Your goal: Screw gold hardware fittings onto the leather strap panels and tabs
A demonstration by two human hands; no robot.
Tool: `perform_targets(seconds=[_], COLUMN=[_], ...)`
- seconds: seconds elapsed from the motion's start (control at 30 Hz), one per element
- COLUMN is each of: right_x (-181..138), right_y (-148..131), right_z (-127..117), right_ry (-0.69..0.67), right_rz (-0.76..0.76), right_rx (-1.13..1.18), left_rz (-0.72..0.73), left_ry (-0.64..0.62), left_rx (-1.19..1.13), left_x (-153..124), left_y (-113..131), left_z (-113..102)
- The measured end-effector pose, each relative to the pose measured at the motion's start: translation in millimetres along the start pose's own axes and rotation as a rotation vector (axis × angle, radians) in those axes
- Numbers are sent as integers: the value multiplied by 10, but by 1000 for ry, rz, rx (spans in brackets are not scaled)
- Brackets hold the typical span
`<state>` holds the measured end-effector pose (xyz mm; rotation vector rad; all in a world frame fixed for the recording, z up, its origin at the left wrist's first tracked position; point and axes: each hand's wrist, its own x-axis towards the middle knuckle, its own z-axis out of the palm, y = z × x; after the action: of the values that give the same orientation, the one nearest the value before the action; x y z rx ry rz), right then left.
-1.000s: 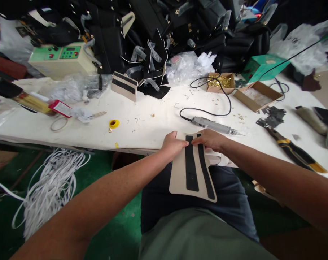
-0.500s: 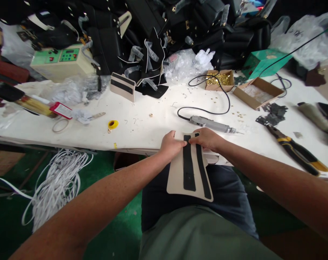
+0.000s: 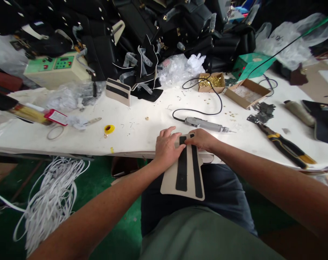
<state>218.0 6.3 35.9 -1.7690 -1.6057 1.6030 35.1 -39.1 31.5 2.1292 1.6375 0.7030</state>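
A beige bag panel [image 3: 169,182] with rounded corners and two black strips lies across the table edge and over my lap. My right hand [image 3: 203,140] grips its far end, thumb on top near the black strip [image 3: 182,169]; the fingers underneath are hidden. Over the far left edge of the panel rests my left hand [image 3: 166,146], fingers spread and the thumb reaching to the strip. Just beyond both hands, a grey electric screwdriver [image 3: 204,124] lies on the table with its bit pointing right.
Pliers [image 3: 285,146] lie to the right, near dark metal plates [image 3: 262,112]. Behind stand a box of brass fittings [image 3: 211,82] and an open carton [image 3: 246,93]. A similar panel [image 3: 117,92] leans upright at the back left, before piled black bags [image 3: 142,21]. Yellow tape [image 3: 109,129] lies left.
My left hand has loosened from the panel's edge, its fingers now lifted and spread. The right hand keeps its grip. The view has shifted slightly.
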Motion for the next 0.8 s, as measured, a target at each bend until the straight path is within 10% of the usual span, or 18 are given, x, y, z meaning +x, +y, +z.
perform_targets(seconds=[0.47,0.8], right_x=[-245,-597], right_y=[-24,698], right_z=[-137,-1289], right_ry=[231,731], right_rz=[-84,-35], right_rx=[-295,-381], left_rz=[129,117], left_ry=[9,29], left_rx=[-63,-76], left_x=[66,61], left_y=[-238,-291], left_z=[167,202])
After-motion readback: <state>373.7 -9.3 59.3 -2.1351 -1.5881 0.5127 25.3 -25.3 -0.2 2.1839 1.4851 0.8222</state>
